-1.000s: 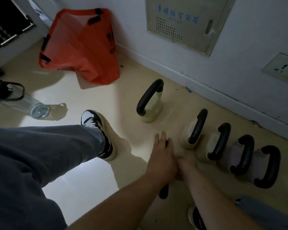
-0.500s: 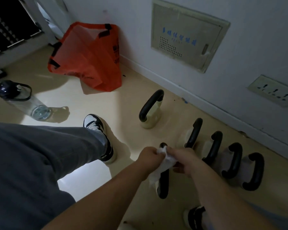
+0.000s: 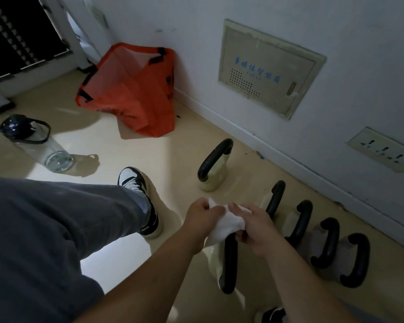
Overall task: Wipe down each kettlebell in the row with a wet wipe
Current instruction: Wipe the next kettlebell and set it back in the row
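Now the white wet wipe is bunched between both hands, held right over the top end of the nearest kettlebell, and that kettlebell is our landmark. Its black handle runs away from the person, and the wipe sits at the far end of that bar. The left hand pinches the wipe's left edge, fingers curled in; the right hand grips the other side, fingers folded round the cloth and down against the handle's top. Whether the wipe is actually pressed on the bar or just above it, I can't tell.

Right of that kettlebell, the row of four more stands near the skirting, handles roughly parallel, the closest one partly behind the right wrist. One more kettlebell stands apart, beyond and slightly left, well clear of both hands.

So the work lies straight below the hands, with the handle's length running back toward the body; the stroke, I'd judge, would follow that bar, and the right hand is the nearer one to it and to the row.

Further left of the landmark: a sneakered foot, a clear water bottle lying on the floor, and an orange bag against the wall.
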The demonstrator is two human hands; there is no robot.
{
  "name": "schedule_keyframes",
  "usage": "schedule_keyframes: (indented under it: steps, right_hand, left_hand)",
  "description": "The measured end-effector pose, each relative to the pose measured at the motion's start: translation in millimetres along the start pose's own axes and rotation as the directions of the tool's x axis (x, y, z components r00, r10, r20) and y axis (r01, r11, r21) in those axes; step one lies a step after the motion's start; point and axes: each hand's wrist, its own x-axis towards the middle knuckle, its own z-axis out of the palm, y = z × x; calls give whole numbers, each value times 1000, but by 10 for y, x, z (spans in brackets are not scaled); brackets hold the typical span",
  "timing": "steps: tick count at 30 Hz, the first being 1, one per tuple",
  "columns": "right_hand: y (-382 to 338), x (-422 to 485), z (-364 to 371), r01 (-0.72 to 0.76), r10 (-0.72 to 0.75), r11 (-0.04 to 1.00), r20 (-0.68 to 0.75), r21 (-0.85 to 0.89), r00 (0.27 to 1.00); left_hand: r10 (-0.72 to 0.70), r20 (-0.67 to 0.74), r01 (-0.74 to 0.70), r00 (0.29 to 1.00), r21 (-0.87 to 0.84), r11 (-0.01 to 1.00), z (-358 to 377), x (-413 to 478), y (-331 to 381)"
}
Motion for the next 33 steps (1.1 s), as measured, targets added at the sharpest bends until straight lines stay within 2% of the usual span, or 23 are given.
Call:
schedule_keyframes:
  steps: [2,6,8,11,13,15,16,18,19,21,22,23,25,27,30,32,33]
  right_hand:
    - [6,7,-69,-33,30,999,64,36,997]
    - [-1,89,-211,-64,63,990,11,126,998]
    - [3,118,-241,-50,56,995,-65,88,996]
    - [57,116,-188,-25,14,997,-166,-67,986]
    - [124,106,-107,-28,4,992,-183,-127,983]
    - [214,120,-46,-31,5,990,-185,-138,983]
    - [245,127,-26,-36,11,992,-200,-122,980]
    - [289,171,-28,-76,61,995,-238,-57,969]
    - [308,208,-44,-89,82,996,-244,-16,966]
    - [306,243,-78,-102,113,993,-224,59,968]
    - [306,262,-100,-109,127,989,-205,95,971]
    - [316,278,-123,-136,159,982,-183,131,970]
    - [379,339,-159,-196,223,959,-123,205,967]
    - [458,416,-209,-228,267,938,-122,263,956]
    - [622,445,-269,-285,321,926,-119,246,939]
    - [764,433,-269,-326,346,915,-48,236,937]
    - [837,432,-265,-348,360,908,-9,235,933]
  left_hand:
    - [133,-46,-121,990,200,972,13,12,-22]
    - [255,-12,-237,967,329,914,74,-3,-101]
    - [243,-20,-220,970,362,906,85,10,-168]
    - [161,-52,-127,986,403,906,56,61,-282]
    - [97,-79,-57,992,408,911,12,106,-343]
    - [99,-144,-13,985,509,861,-22,140,-362]
    - [167,-183,-22,969,608,794,-22,142,-361]
    - [420,-178,-115,890,803,584,53,58,-332]
    - [541,-97,-196,836,867,458,132,-14,-306]
    - [661,156,-374,734,905,202,328,-111,-343]
    - [662,277,-442,696,893,91,426,-142,-395]
    - [620,364,-476,695,879,17,503,-168,-432]
    - [440,434,-463,786,885,-46,612,-168,-503]
    - [280,393,-396,876,917,-48,685,-154,-565]
    - [241,345,-346,907,937,-40,758,-171,-643]
    - [223,334,-339,916,941,-14,768,-138,-638]
    - [222,290,-311,931,949,61,760,-80,-605]
